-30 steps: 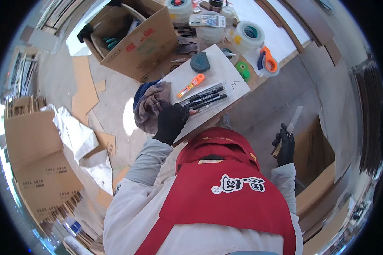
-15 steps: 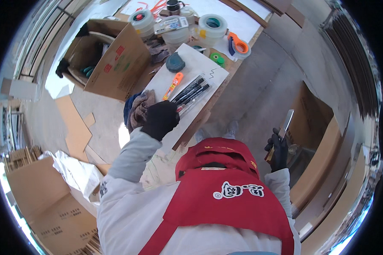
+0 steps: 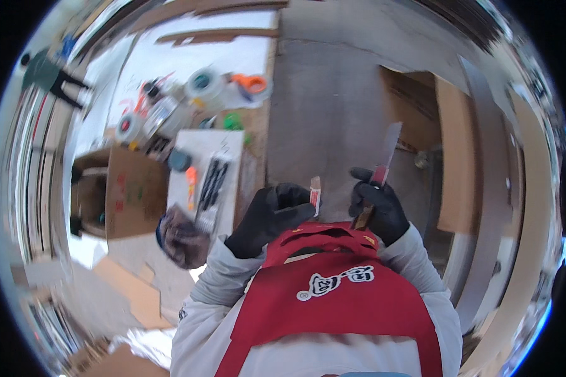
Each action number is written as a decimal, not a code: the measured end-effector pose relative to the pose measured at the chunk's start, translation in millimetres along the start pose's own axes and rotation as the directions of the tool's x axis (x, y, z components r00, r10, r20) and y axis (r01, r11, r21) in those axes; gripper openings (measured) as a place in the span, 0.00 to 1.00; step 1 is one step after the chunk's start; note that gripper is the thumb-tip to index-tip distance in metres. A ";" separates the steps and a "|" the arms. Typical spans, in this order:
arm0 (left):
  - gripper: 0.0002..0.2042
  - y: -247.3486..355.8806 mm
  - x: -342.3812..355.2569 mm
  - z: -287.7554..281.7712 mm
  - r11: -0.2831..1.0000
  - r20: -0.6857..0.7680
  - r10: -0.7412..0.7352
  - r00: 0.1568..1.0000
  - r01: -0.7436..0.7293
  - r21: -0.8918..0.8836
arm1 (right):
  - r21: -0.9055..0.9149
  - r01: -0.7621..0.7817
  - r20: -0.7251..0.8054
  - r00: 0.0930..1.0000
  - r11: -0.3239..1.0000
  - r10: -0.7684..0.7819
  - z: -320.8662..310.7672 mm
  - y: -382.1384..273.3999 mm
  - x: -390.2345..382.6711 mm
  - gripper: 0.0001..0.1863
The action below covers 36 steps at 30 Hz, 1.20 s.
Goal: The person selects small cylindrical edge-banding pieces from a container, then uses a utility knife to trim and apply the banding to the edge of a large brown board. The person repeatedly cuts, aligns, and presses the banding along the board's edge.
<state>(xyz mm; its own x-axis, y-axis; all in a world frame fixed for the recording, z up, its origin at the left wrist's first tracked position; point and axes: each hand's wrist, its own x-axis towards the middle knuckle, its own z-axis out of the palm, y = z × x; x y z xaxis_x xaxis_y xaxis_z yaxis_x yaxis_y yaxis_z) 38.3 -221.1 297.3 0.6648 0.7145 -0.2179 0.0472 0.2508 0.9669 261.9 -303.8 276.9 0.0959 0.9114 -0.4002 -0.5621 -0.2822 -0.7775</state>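
In front of my apron, the gloved fingers of my left hand [image 3: 270, 217] pinch a short white stick with red print and a tan tip [image 3: 315, 193]. Beside it, my black-gloved right hand [image 3: 383, 207] is closed around a flat-bladed knife [image 3: 391, 147], its silver blade pointing up and dark red showing at its base. A brown, yellowish end sticks out below that hand; whether it belongs to the knife I cannot tell. On the white board [image 3: 231, 141] to the left lie several black pens [image 3: 214, 182], an orange cutter [image 3: 192, 186] and a round dark teal object [image 3: 180, 159].
Behind the board stand clear tape rolls [image 3: 204, 87] and an orange tape dispenser [image 3: 250, 83]. A crumpled brown cloth [image 3: 185, 239] hangs at the table's near end. Cardboard boxes stand left [image 3: 138, 195] and right [image 3: 456, 151]. Another person [image 3: 51, 75] is far left.
My left hand has come away from the pens on the board with the white stick. My right hand has moved inward with the knife. The view has turned right.
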 end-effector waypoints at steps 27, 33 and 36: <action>0.10 -46.1 118.8 370.1 0.979 0.080 0.182 0.980 -0.173 -0.110 | -0.256 0.096 -0.059 0.992 0.962 -0.115 -277.2 -14.5 -197.1 0.19; 0.13 -50.0 116.4 243.7 0.916 -0.513 0.166 0.842 -0.324 -0.235 | -0.290 -0.121 -0.039 0.993 0.949 0.115 -282.1 -13.4 -164.4 0.20; 0.12 -94.5 77.9 126.1 0.955 -0.649 0.292 0.703 -0.181 0.234 | -0.136 -0.098 -0.219 0.973 0.986 0.067 -287.2 8.8 -159.7 0.19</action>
<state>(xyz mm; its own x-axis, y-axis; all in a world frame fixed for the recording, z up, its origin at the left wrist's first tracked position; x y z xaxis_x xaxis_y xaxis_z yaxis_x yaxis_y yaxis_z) 179.7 -271.5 205.7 -0.0028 0.9991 0.0427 0.0989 -0.0422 0.9942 477.6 -537.9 194.6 0.2355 0.8029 -0.5476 -0.4518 -0.4084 -0.7931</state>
